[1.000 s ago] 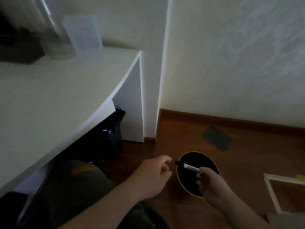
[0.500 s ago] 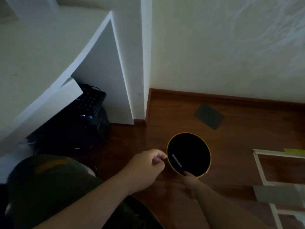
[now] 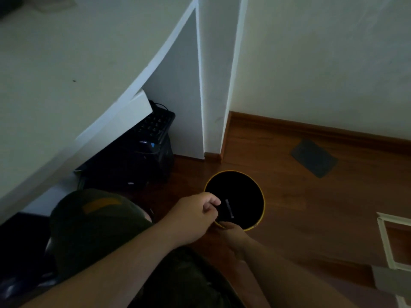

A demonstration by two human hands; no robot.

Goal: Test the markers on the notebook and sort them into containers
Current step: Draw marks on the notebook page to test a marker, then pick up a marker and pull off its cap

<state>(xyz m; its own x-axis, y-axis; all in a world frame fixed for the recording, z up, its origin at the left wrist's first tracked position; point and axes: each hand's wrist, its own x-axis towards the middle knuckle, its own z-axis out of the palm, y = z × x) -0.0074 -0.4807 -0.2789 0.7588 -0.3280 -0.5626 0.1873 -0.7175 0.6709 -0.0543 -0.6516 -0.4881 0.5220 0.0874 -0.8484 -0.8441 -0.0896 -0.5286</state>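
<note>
At the far left the white tabletop (image 3: 55, 70) filled more of the view than it had a second before, with a dark keyboard (image 3: 155, 125) tucked beneath its edge; the glass jar and paper seen on it earlier had slipped out of frame as the head tipped down. The left hand (image 3: 195, 215) hung near the left rim of the bin, its fingers loosely curled and holding nothing, much as before. Just right of it, the marker (image 3: 229, 208) lay inside the black bin (image 3: 259, 222) on the floor, only its pale label showing against the dark. A second earlier the right hand had pinched that marker above the opening; now it was dropped, so this one counted as sorted, probably as a dud. The right hand (image 3: 231, 232) sat at the near rim, touching it; whether its fingers were spread or curled I could not tell. Farther right a dark card (image 3: 313, 157) lay on the floor.
</note>
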